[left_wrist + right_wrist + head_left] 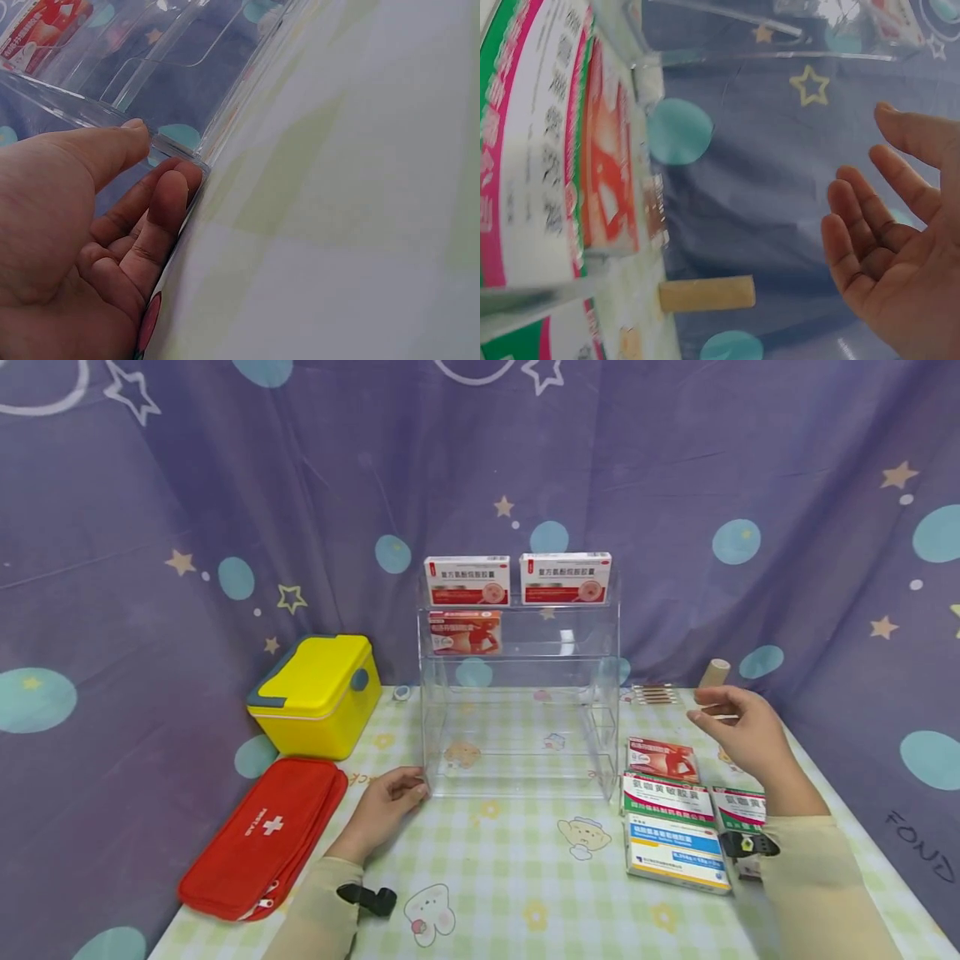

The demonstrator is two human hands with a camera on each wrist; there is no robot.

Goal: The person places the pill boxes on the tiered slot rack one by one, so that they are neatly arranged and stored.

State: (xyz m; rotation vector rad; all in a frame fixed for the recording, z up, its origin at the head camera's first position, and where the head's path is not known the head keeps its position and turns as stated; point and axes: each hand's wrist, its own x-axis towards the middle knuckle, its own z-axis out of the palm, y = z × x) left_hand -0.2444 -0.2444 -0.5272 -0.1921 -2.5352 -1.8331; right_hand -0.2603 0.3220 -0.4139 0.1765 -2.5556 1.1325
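A clear plastic display rack [517, 783] stands on the table. At its lower left front corner my left hand [388, 806] holds on with curled fingers, the thumb [124, 142] lying along the edge. My right hand [742, 731] is raised with nothing in it, fingers loosely bent, beyond the medicine boxes on the right. Two white-and-red boxes [468, 582] [566, 579] sit on the rack's top tier, and a red box [465, 633] is on the left of the tier below. Nearest my right hand lies another red box [662, 760].
Green-and-white boxes [667, 799] and a blue-and-white box [678, 852] lie right of the rack. Behind them are brown-tipped strips [654, 694] and a beige cylinder [716, 672]. On the left are a yellow case [322, 693] and a red first-aid pouch [262, 843].
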